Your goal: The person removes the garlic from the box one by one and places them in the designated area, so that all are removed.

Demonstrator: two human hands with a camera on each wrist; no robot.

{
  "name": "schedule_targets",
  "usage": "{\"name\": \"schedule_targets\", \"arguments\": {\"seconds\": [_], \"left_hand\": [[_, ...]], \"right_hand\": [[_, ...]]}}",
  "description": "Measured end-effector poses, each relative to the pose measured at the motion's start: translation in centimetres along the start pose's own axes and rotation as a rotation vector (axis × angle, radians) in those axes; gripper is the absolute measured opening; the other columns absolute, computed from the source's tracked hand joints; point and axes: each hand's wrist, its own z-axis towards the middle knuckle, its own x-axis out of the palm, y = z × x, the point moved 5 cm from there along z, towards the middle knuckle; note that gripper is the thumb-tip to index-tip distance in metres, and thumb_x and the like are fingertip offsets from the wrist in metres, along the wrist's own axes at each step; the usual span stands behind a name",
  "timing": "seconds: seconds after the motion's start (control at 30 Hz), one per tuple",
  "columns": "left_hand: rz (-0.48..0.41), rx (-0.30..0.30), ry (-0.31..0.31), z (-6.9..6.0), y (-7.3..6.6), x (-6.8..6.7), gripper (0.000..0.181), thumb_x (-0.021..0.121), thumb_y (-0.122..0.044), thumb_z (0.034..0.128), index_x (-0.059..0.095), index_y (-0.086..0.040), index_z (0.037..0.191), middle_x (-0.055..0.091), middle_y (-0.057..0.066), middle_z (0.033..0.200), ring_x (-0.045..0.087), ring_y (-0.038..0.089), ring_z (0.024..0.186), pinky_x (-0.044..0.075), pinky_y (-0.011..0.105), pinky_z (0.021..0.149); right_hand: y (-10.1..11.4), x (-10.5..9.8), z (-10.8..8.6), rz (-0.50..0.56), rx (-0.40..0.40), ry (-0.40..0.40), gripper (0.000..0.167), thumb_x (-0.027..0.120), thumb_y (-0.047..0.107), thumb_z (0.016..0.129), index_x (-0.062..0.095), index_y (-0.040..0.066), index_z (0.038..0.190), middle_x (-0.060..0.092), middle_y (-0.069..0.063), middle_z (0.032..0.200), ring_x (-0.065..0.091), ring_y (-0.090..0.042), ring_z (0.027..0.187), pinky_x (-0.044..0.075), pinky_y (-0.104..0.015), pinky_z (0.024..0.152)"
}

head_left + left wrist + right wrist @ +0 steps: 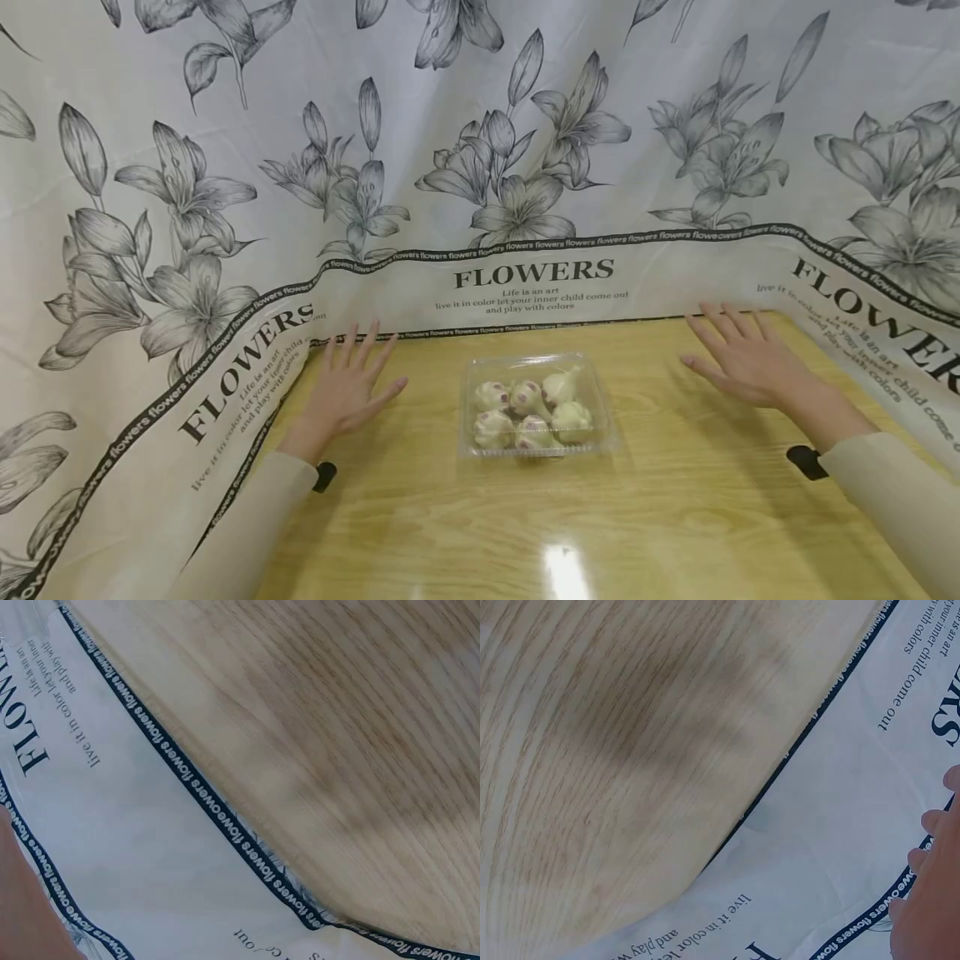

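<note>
A clear plastic box (538,452) lies on the wooden table between the two hands. Inside it sit several pale, round, garlic-like bulbs (573,421), some with purple marks. To the left of the box, the left hand (347,387) is held with its fingers spread and nothing in them. The right hand (742,358), off to the box's right, also has straight, spread fingers and holds nothing. Neither hand touches the box. In the wrist views only a bit of the left hand (30,900) and the curved fingers' side of the right hand (934,892) show at the edges.
A white cloth (525,292) printed with grey lilies and the word FLOWERS hangs behind and along both sides of the table. Its dark-bordered lower edge meets the yellowish wood tabletop (450,525). A bright light reflection lies near the front.
</note>
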Motion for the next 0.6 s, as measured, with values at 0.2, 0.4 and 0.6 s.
{"name": "schedule_targets", "arguments": {"seconds": [0.2, 0.4, 0.6], "left_hand": [[-0.009, 0.005, 0.006, -0.1, -0.4, 0.3, 0.078, 0.027, -0.07, 0.1029, 0.003, -0.031, 0.166, -0.015, 0.002, 0.171, -0.018, 0.032, 0.155, -0.015, 0.058, 0.122], [-0.012, 0.009, -0.012, 0.0, -0.7, 0.1, 0.078, 0.029, -0.069, 0.1034, 0.006, -0.03, 0.166, -0.014, 0.001, 0.172, -0.016, 0.033, 0.156, -0.013, 0.059, 0.123], [-0.026, 0.025, -0.029, -0.3, -1.4, 0.0, 0.077, 0.031, -0.068, 0.1037, 0.01, -0.028, 0.167, -0.007, 0.004, 0.173, -0.008, 0.038, 0.157, -0.007, 0.062, 0.123]], "right_hand": [[0.5, 0.1, -0.7, 0.008, -0.018, -0.03, 0.077, 0.043, 0.051, 0.108, 0.017, 0.005, 0.164, 0.015, -0.029, 0.166, 0.011, -0.054, 0.15, -0.008, -0.068, 0.12], [1.0, -0.1, -0.8, 0.025, -0.019, -0.021, 0.078, 0.043, 0.051, 0.108, 0.016, 0.006, 0.165, 0.012, -0.027, 0.168, 0.01, -0.052, 0.152, -0.009, -0.069, 0.12], [1.4, 0.3, -1.3, 0.025, -0.042, -0.048, 0.078, 0.045, 0.05, 0.107, 0.015, 0.007, 0.165, 0.013, -0.027, 0.168, 0.008, -0.05, 0.153, -0.008, -0.068, 0.12]]}}
